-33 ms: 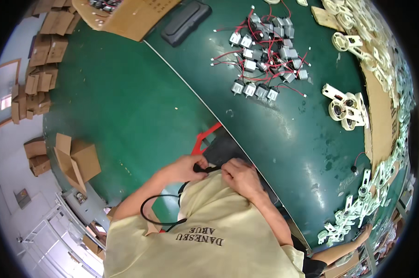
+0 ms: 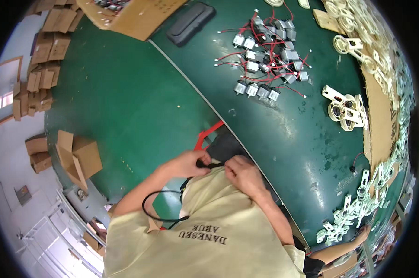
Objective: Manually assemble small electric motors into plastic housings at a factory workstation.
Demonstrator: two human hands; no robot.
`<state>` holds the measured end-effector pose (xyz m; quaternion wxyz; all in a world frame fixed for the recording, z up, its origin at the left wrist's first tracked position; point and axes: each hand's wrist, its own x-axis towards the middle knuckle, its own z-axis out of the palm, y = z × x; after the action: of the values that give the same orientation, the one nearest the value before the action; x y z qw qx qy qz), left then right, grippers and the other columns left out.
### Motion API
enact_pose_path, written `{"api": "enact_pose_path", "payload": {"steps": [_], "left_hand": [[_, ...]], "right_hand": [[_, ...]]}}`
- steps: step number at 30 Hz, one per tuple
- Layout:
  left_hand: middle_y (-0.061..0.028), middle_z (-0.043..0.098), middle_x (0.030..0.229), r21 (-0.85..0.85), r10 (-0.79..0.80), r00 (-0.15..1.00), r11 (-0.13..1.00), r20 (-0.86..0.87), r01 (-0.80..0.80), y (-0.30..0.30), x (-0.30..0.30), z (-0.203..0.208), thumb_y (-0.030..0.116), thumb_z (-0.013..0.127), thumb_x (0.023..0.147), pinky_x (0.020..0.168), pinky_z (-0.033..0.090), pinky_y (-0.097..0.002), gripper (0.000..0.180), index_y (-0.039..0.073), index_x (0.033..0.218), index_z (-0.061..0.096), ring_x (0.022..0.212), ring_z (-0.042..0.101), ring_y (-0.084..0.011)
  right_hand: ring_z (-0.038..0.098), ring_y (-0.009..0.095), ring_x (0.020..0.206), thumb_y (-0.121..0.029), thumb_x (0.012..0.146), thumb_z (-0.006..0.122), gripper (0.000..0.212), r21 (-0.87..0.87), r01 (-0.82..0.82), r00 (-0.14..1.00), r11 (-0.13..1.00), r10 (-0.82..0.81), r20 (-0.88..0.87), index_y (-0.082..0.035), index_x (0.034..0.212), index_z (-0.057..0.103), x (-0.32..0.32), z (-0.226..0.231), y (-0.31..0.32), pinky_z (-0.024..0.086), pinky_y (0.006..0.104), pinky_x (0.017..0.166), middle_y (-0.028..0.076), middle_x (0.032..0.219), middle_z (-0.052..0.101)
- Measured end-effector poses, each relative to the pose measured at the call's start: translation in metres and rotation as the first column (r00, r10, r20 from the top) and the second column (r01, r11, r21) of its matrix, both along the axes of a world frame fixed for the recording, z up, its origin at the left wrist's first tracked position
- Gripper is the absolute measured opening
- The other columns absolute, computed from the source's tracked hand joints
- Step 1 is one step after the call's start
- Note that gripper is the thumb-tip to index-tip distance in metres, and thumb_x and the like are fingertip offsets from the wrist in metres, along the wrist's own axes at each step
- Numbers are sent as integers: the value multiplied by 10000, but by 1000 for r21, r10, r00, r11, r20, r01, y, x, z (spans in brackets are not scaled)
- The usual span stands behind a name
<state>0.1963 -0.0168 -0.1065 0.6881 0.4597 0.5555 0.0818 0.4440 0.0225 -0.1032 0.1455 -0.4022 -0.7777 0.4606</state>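
At my waist, my left hand (image 2: pixel 191 164) pinches a black strap-like band (image 2: pixel 214 165) at the hem of my cream shirt (image 2: pixel 204 213). My right hand (image 2: pixel 243 175) is curled at the band's other end, its fingertips closed at the shirt hem. What lies under those fingertips is hidden. A thin black cable (image 2: pixel 147 204) loops out beside my left forearm. Both hands are off the green table (image 2: pixel 260 134), close to its near edge.
Small motors (image 2: pixel 265 55) with red wires lie in a cluster on the table, near a black case (image 2: pixel 191 24) and a cardboard box (image 2: pixel 135 18). Cream plastic parts (image 2: pixel 346 109) line the right side. Another person's arm (image 2: pixel 339 252) reaches in at lower right. A red frame (image 2: pixel 204 136) stands below the table edge.
The view has shifted slightly, moving the table and boxes a little to the right in the picture. Both hands stay at the waist by the black band.
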Motion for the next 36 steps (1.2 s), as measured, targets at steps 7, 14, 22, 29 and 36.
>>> {"api": "enact_pose_path", "payload": {"steps": [7, 14, 22, 29, 36], "left_hand": [[-94, 698, 1002, 153, -104, 993, 984, 53, 95, 42, 6, -24, 241, 788, 803, 844, 537, -336, 368, 13, 1053, 643, 964, 674, -214], [-121, 693, 1078, 326, -55, 994, 945, 98, 20, 0, -16, -48, 228, 782, 817, 873, 526, -373, 381, 34, 1108, 632, 1012, 668, -269], [-124, 665, 1076, 383, 1, 989, 922, 149, -59, -44, -43, -60, 249, 757, 857, 879, 523, -386, 337, 33, 1106, 689, 1035, 652, -289], [-94, 670, 1077, 408, 24, 983, 908, 181, -97, -47, -34, -61, 183, 790, 838, 886, 516, -340, 346, 58, 1146, 694, 1011, 649, -248], [-93, 661, 1078, 380, 20, 983, 921, 180, -88, -46, -29, -64, 117, 788, 825, 891, 517, -342, 341, 22, 1136, 685, 1010, 645, -236]], "right_hand": [[627, 323, 731, -15, 780, 715, 108, -20, 69, 997, 997, -69, 31, -52, 862, 656, 9, 4, 21, 501, 413, 662, 124, 804, 646], [639, 335, 817, -7, 775, 747, 133, 48, -76, 993, 996, 72, 90, -22, 871, 657, -13, 2, 3, 528, 411, 716, 117, 862, 654], [642, 331, 835, -37, 760, 755, 154, 76, -177, 971, 981, 161, 179, -10, 882, 667, -50, 8, -19, 530, 400, 737, 125, 877, 651], [623, 287, 830, -100, 809, 733, 120, 154, -130, 970, 979, 93, 225, -38, 881, 661, -43, 13, -30, 521, 387, 749, 84, 861, 621], [633, 300, 806, -75, 796, 752, 138, 145, -208, 964, 967, 177, 201, -20, 891, 668, -41, 8, -26, 528, 385, 727, 103, 869, 637]]}}
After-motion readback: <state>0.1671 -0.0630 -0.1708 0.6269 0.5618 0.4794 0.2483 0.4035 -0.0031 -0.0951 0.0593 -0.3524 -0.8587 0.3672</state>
